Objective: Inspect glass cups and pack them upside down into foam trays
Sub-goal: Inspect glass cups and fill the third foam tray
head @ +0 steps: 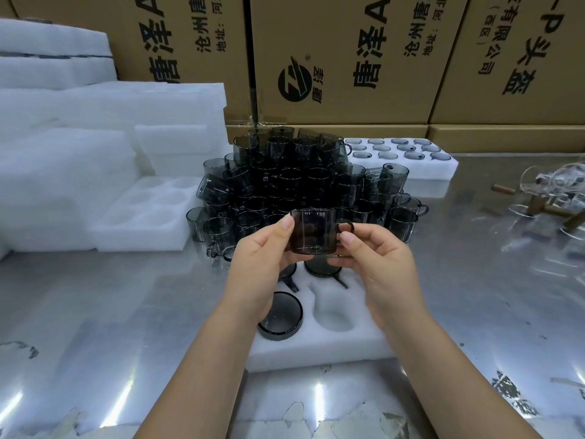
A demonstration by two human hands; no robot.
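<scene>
Your two forearms reach in from the near edge of the desk (126,312) and meet above a white foam tray (316,350). Your left hand (259,258) grips the left wall of a dark glass cup (313,231), thumb high near the rim. Your right hand (380,267) grips the same cup on its handle side, thumb just beside the handle. The cup is in the air over the far end of the tray, its sides vertical and its handle pointing right.

One inverted cup (280,315) sits in the tray's near-left pocket. The near-right pocket (334,312) holds nothing. Two more dark cups show in the far pockets, partly hidden by your hands.

Behind the tray stands a pile of dark cups (285,185). A filled tray (402,153) lies beyond it, in front of cardboard boxes (342,58).
</scene>
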